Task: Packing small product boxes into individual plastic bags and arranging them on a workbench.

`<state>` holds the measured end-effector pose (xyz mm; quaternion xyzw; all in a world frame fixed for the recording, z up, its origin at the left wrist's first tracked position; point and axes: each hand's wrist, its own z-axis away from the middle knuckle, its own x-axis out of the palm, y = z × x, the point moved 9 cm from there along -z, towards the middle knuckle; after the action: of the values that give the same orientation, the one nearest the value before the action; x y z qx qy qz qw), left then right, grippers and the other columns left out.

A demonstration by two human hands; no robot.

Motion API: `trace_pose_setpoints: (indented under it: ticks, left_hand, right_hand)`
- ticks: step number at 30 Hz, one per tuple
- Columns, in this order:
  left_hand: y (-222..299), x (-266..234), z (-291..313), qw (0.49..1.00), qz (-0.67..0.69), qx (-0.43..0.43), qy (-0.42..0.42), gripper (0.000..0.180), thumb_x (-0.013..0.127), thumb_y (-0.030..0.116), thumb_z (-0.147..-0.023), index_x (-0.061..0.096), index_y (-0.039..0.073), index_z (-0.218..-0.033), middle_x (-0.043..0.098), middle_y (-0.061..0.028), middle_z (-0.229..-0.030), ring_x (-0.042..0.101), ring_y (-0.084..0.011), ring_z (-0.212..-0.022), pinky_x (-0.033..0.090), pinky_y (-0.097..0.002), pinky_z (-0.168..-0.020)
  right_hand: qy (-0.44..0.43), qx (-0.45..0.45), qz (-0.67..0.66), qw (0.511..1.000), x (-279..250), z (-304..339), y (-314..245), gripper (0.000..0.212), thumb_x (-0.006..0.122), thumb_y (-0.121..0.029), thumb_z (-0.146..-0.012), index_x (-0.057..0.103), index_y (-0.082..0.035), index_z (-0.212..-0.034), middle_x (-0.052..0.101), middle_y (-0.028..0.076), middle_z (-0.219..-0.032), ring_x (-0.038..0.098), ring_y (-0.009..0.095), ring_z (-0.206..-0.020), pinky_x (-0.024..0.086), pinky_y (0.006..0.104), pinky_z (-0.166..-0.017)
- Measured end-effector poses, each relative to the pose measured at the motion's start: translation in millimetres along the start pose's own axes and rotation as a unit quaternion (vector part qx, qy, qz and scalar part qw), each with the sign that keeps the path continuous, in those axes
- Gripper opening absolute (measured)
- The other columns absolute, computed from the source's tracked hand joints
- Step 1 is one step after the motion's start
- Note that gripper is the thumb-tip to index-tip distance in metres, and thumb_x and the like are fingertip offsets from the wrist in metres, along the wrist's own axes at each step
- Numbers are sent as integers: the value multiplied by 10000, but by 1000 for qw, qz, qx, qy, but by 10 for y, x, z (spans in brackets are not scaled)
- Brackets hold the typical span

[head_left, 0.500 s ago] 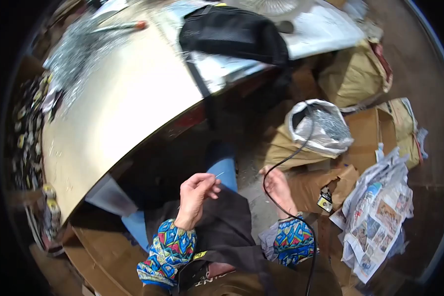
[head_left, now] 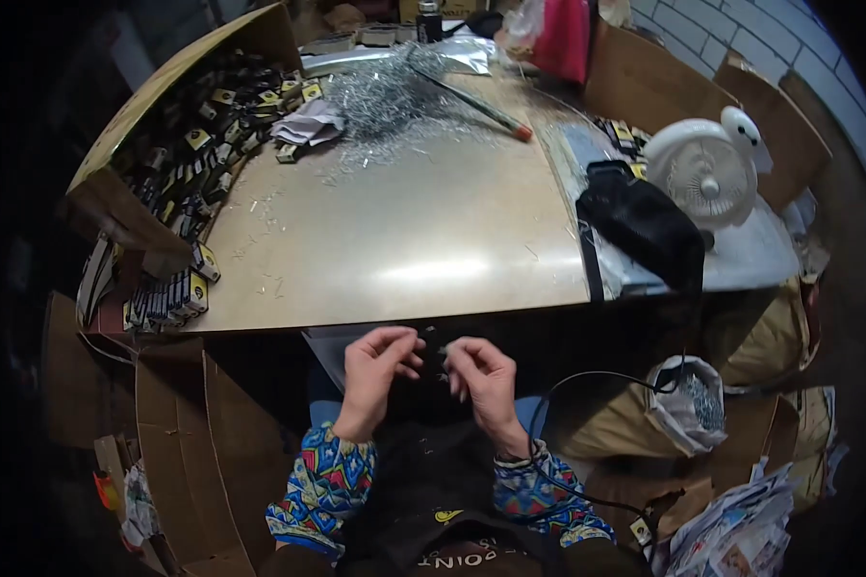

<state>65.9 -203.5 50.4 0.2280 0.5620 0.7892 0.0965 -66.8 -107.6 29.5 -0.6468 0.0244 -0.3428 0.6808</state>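
My left hand (head_left: 379,375) is raised just in front of the table's near edge, its thumb and fingertips pinched together. Whatever it pinches is too small to make out. Facing it, a short gap away, my right hand (head_left: 487,381) also has thumb and forefinger pressed together, with a tiny bit at the tips that I cannot name. Small bright specks show between the hands against the dark apron (head_left: 423,462). Beyond them stretches the pale tabletop (head_left: 385,231), with a heap of thin silvery metal pins (head_left: 380,101) toward its far side.
Small yellow-and-black boxes (head_left: 168,298) line the left side by an upturned carton (head_left: 183,77). A stick with an orange end (head_left: 481,106) crosses the pin heap. On the right are a black bag (head_left: 645,226), a white fan (head_left: 707,178), a sack (head_left: 688,413) and a black cord (head_left: 587,377).
The view has swung left and up, bringing the tabletop into the middle. My right hand has come in from beside the sack toward my left, its fingers now pinched.
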Motion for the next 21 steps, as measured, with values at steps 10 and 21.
trace_pose_setpoints:
  ticks: [10,21]
  left_hand:
    - [491,-224,-904,963,-262,45,36,281,640,113,-892,645,-73,-1103,682,-93,-842,597,-107,-607,501,-228,-546]
    - [774,256,-431,766,-512,386,36,175,650,5,-807,659,8,-982,593,-124,-863,583,-302,-805,485,-373,-714]
  right_hand:
    - [86,-277,437,851,25,-916,-785,133,676,-146,-867,731,-63,-954,669,73,-983,594,236,-922,394,352,-840]
    - [103,-405,587,693,45,-373,-788,211,735,-104,-791,722,-76,-1000,648,39,-973,568,239,-912,399,365,-843]
